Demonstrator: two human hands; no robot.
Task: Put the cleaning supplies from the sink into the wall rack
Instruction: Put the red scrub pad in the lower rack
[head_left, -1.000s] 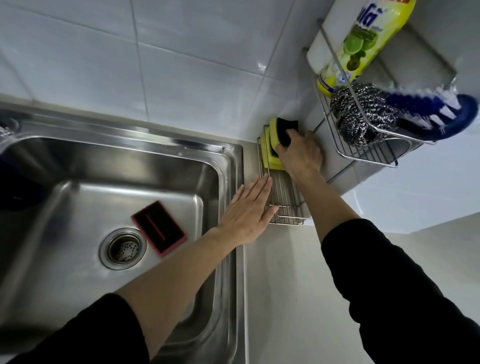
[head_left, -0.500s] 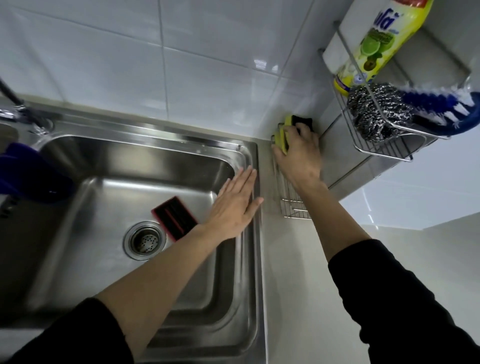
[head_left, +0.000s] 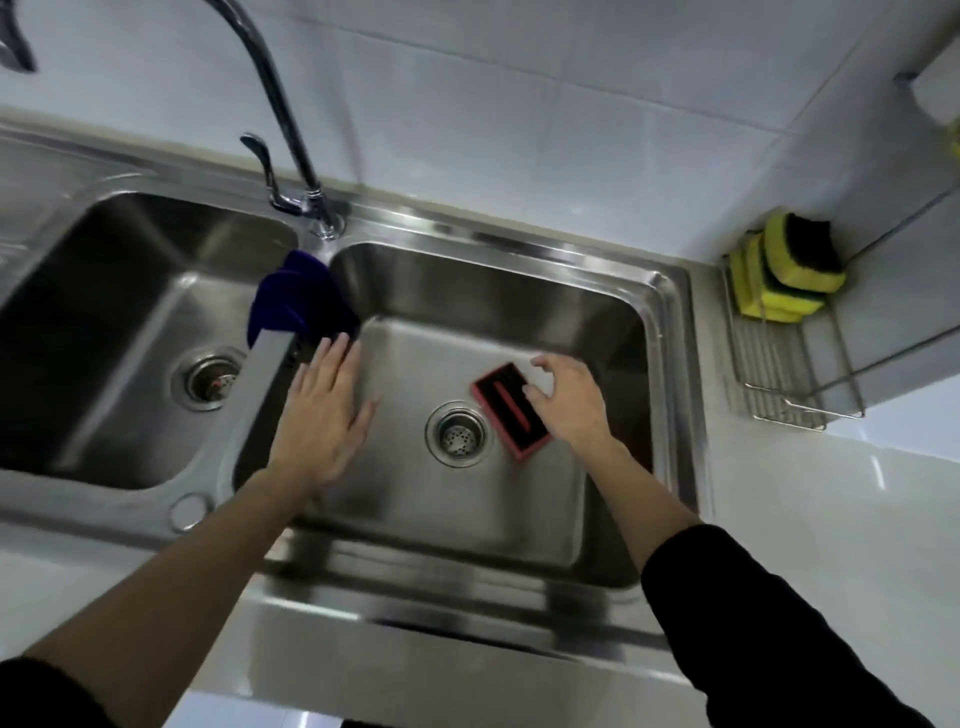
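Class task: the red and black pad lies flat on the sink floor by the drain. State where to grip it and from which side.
Grip the pad across its two long edges, from above. It lies flat, so only the edges give purchase, and the right hand hovers over its right end.

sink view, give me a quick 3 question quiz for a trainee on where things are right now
1. True or false: the right hand has already lifted the red and black pad clear of the sink.
2. Which basin holds the pad? A) left B) right
3. Fill in: the yellow sponges sit in the wire ____ right of the sink.

Key:
1. False; the pad lies on the basin floor beside the drain, with the open fingers over its edge.
2. B
3. rack
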